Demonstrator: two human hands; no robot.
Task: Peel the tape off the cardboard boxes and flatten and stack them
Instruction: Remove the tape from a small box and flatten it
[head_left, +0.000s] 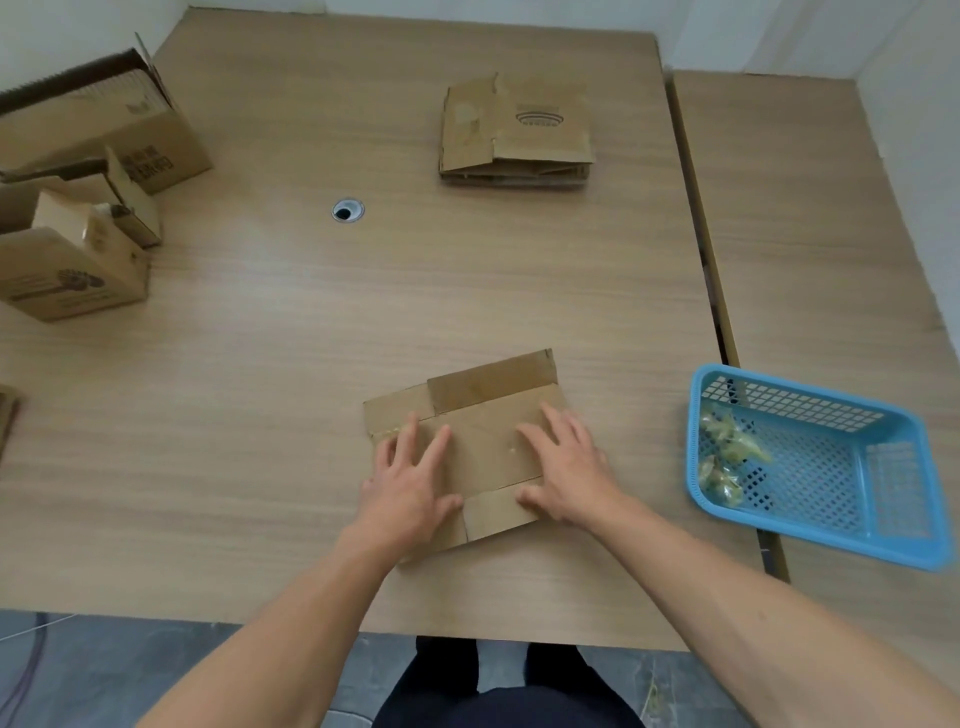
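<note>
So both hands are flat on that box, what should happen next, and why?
Probably grip the box and move it onto the stack at the far side of the table. It already lies flat under the left hand and right hand, and other flattened boxes are piled there.

A flattened cardboard box (483, 452) is laid near on the wooden table (260, 374), a stack of flattened boxes (519, 135) far, open boxes (67, 280) far left, a blue basket (810, 534) right
</note>
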